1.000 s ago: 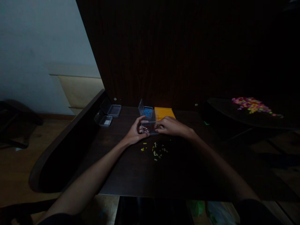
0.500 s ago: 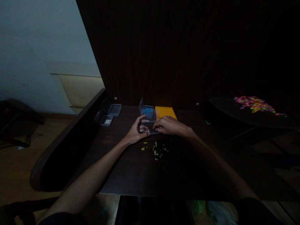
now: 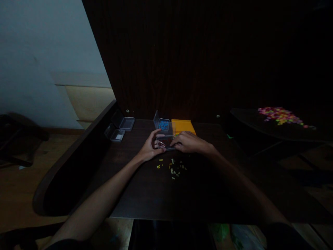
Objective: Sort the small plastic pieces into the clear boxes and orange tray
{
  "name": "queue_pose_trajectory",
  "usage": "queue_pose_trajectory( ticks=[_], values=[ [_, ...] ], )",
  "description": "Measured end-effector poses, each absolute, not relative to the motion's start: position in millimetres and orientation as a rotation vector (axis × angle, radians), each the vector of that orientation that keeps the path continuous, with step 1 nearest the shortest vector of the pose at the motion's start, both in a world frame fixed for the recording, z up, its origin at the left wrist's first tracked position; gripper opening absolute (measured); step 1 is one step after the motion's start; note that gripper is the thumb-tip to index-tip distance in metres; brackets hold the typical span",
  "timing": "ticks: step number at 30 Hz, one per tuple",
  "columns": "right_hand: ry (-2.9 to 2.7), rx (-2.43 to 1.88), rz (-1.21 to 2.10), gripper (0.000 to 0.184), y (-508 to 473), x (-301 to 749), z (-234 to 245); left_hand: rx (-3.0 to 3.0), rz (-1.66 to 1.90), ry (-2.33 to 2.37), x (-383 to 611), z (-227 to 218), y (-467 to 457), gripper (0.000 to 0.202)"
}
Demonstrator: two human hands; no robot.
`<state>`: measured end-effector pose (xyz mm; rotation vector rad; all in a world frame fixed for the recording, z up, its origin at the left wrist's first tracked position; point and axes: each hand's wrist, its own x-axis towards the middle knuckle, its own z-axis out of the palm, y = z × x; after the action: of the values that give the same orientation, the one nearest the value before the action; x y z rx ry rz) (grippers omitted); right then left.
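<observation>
My left hand (image 3: 151,147) grips the left side of a clear plastic box (image 3: 170,149), its lid raised at the back. A few small pale and reddish pieces show inside, near the left fingers. My right hand (image 3: 187,141) is at the box's right side with the fingers bent together, their tips reaching into it; whatever they pinch is hidden. Just in front of the box, small yellow pieces (image 3: 158,167) and pale cream pieces (image 3: 173,171) lie scattered on the dark table (image 3: 151,198). They look like tiny building bricks.
Behind my hands stand an open clear box of blue pieces (image 3: 163,124) and a yellow-orange flat object (image 3: 182,125). Two open clear boxes, one at the back (image 3: 127,123) and a smaller one (image 3: 117,135), sit left. Colourful small pieces (image 3: 282,115) are heaped on a surface at right.
My right fingers have shifted slightly within the box. The left hand keeps its hold on the box, and the scattered pieces look the same. The camera view has moved a little.
</observation>
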<state>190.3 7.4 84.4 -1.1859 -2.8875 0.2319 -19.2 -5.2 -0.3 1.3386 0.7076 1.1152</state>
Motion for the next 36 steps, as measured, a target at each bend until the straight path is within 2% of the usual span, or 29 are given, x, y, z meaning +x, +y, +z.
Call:
queue_pose_trajectory(
  ticks=[7,12,18,26,36],
  values=[
    [-2.848,-1.188,0.236,0.038,2,195,89,1.345,1.108,0.72,-20,1,-6,0.088],
    [-2.698,-1.171,0.288,0.023,-9,211,90,1.357,1.104,0.736,-20,0,-5,0.088],
    [-2.731,-1.056,0.519,0.017,-35,229,65,1.377,1.115,0.713,-21,-1,-5,0.083],
    [-2.549,-1.089,0.625,0.019,-42,232,26,1.363,1.097,0.724,-20,2,-6,0.084],
    [-2.538,-1.203,0.739,0.015,-40,237,29,1.351,1.094,0.727,-21,1,-5,0.085]
  ],
)
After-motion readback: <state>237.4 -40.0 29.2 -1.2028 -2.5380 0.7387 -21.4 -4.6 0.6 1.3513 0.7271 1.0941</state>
